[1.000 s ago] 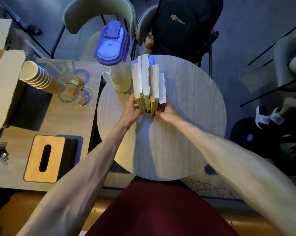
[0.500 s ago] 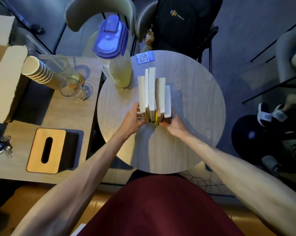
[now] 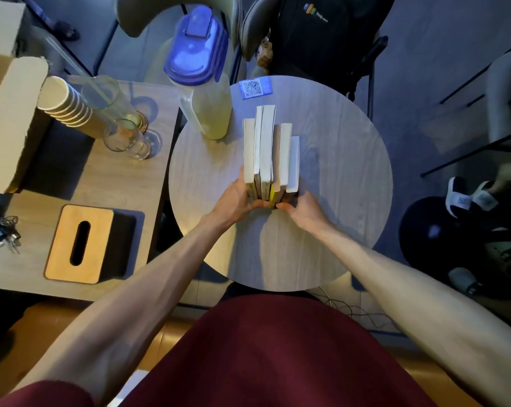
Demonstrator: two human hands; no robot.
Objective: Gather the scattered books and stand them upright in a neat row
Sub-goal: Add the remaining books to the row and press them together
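Dark red cloth (image 3: 277, 356) covers the person's lap nearest the camera, and two bare forearms reach forward from it over the round grey wood-grain bench (image 3: 345, 183). The left hand (image 3: 236, 198) and the right hand (image 3: 302, 208) cup the near end of the row of upright pale-paged books (image 3: 270, 151), fingers curled and pressed to its outer sides, thumbs meeting at the yellow spine (image 3: 273, 196). The books stand edge-up at the bench's middle, packed tight, their far ends uneven. Beyond them, a clear plastic pitcher with a blue lid (image 3: 201, 71) stands near the bench's far left edge, and a small blue QR card (image 3: 255, 88) lies flat near the far edge.
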